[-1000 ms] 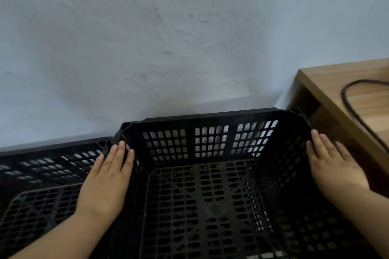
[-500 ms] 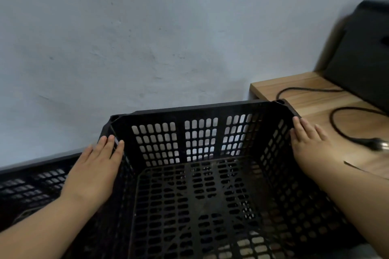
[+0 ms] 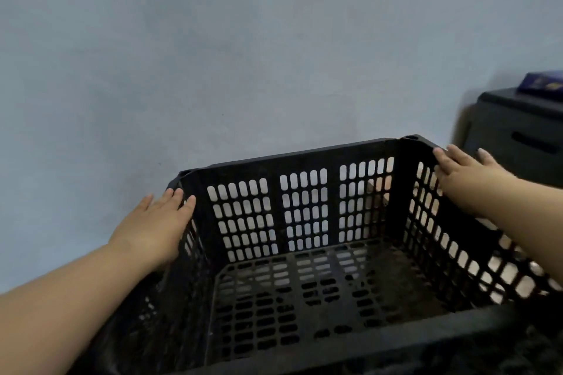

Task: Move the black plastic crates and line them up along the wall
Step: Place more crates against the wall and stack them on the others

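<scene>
One black plastic crate (image 3: 304, 222) fills the lower centre and right of the frame, open top toward the camera, its walls and floor pierced by rows of slotted holes. Its far wall runs close along a pale blue-grey wall (image 3: 243, 55); whether the two touch cannot be told.

Left hand (image 3: 155, 228): lower left of the frame, palm pressed flat against the outside of the crate's left wall, near the far left corner. Fingers (image 3: 175, 196) extended and lying close together, tips reaching the top rim; not curled around anything.

Right hand (image 3: 466, 173): right of the frame, laid on the rim of the crate's right wall near the far right corner. Fingers (image 3: 441, 158) straight and slightly spread, resting on the rim rather than wrapped over it; the thumb is hidden.

Both bare forearms enter from the lower corners.

Dark cabinet or box (image 3: 524, 137): right edge of the frame, beyond the right hand, blurred. Dark blue item (image 3: 542, 85): on top of it, upper right, too blurred to identify.
</scene>
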Tool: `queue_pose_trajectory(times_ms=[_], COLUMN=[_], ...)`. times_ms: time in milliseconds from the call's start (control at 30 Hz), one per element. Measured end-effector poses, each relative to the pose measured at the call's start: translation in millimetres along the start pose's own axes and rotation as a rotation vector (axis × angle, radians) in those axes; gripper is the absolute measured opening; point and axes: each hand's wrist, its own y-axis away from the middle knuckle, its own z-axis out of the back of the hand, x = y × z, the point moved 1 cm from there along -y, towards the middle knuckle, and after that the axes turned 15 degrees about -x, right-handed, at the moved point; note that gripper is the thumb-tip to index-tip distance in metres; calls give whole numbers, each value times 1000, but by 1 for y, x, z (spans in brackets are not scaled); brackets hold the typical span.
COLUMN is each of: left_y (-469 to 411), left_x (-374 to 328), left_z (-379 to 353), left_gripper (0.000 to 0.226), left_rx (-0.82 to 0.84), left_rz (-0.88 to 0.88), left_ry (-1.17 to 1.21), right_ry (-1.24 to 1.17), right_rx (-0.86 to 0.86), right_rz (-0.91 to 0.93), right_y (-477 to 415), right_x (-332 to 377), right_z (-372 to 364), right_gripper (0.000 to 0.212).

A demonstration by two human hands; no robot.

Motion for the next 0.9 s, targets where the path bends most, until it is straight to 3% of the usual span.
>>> queue_pose_trajectory(times_ms=[367,667,900], left_y=[3,46,65], left_x=[131,250,341], left_z=[94,54,-9], left_gripper=[85,90,92], left_rx=[72,136,136], left_rz=[127,262,209], left_ry=[-182,-241,-188], right_ry=[2,-54,-111], right_rx=[15,-91,-27], right_rz=[113,245,249], right_y=[-67,-98,-85], right_x=[6,122,225], right_z=[156,228,261], right_gripper=[84,84,82])
